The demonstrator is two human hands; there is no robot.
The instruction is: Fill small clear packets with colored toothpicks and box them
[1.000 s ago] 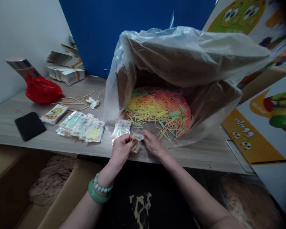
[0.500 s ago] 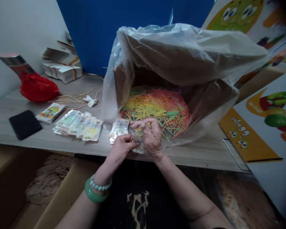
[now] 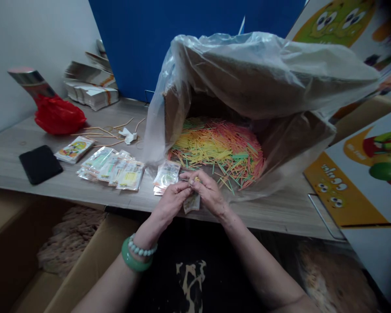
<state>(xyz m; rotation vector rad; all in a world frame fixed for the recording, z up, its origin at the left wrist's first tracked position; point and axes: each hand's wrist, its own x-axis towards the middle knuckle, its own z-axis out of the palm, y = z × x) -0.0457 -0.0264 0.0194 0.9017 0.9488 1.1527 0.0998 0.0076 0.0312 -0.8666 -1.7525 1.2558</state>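
Left hand (image 3: 170, 202): fingers pinch the small clear plastic packet (image 3: 192, 202) over the wooden surface (image 3: 267, 211) edge.
Right hand (image 3: 210, 193): fingers pinch its top.
Advice: feed coloured sticks (image 3: 218, 148) squarely.

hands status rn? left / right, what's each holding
Left hand: closed, pinching the top of a small clear packet.
Right hand: closed on the same packet, fingers at its mouth; whether it also holds sticks cannot be told.

Single head-worn view, which looked forward and down from close above the pale wood-grain surface (image 3: 68, 191); it faced the plastic-lined cardboard box of coloured sticks (image 3: 215, 148), with the hands near the frame's centre.
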